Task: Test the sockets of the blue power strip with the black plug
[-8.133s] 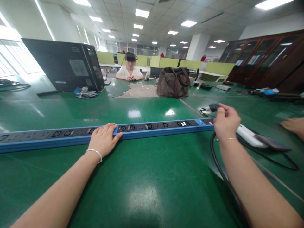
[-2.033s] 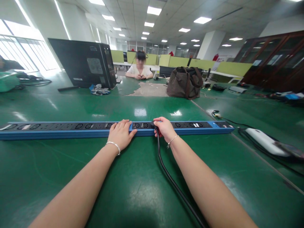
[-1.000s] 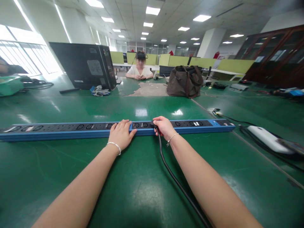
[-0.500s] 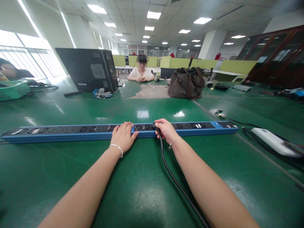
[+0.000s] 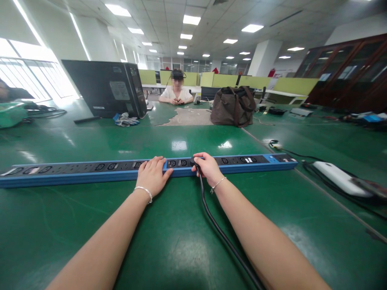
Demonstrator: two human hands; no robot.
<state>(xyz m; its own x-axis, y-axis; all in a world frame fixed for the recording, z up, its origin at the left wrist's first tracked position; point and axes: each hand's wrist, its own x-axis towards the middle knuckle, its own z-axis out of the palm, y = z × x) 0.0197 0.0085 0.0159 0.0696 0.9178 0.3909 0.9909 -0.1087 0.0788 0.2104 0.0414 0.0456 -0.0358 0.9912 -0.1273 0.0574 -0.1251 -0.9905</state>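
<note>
Here's the black plug (image 5: 193, 161), at the blue power strip (image 5: 151, 174) — the right hand (image 5: 208, 168) grasps it, fingers pinched round it, black cable (image 5: 213, 219) trailing down beside that wrist. Just left of it, the left hand (image 5: 152, 175) lies over the strip, gripping nothing loose. Beyond the right hand — a brown bag (image 5: 231, 108) on the green table (image 5: 169, 225).

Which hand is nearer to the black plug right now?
Right. The right hand grips the black plug at the blue power strip; the left hand rests on the strip, off to the left of the plug.
</note>
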